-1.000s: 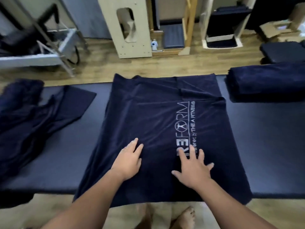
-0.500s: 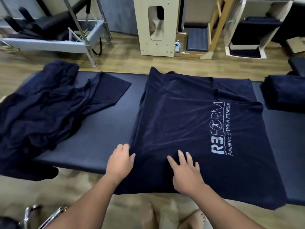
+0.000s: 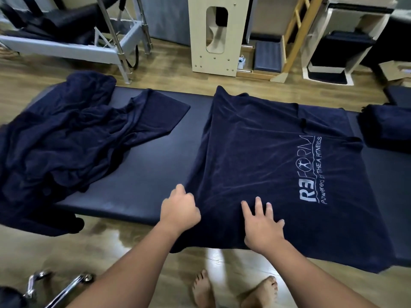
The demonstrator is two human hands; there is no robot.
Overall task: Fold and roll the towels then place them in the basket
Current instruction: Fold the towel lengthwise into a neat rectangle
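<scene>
A navy towel point(image 3: 255, 152) with a white REFORM logo lies spread flat across a dark padded bench point(image 3: 138, 183), its near edge hanging over the front. My left hand point(image 3: 179, 207) grips the towel's left edge near the front, fingers curled around the fabric. My right hand point(image 3: 262, 223) rests flat on the towel to the right of it, fingers spread. A crumpled heap of more navy towels point(image 3: 55, 141) covers the bench's left end. Rolled or folded navy towels point(image 3: 387, 127) sit at the right end. No basket is in sight.
Beyond the bench on the wooden floor stand a metal-framed exercise machine point(image 3: 73, 41), a pale wooden box point(image 3: 216, 34) and a ladder-like wooden frame point(image 3: 298, 36). Chrome bars point(image 3: 60, 285) lie at the lower left. My bare feet point(image 3: 233, 290) are below the bench edge.
Both hands slid left across the towel from near the logo to its left side. The left hand went from flat on the fabric to curled on the left edge. The view shifted left.
</scene>
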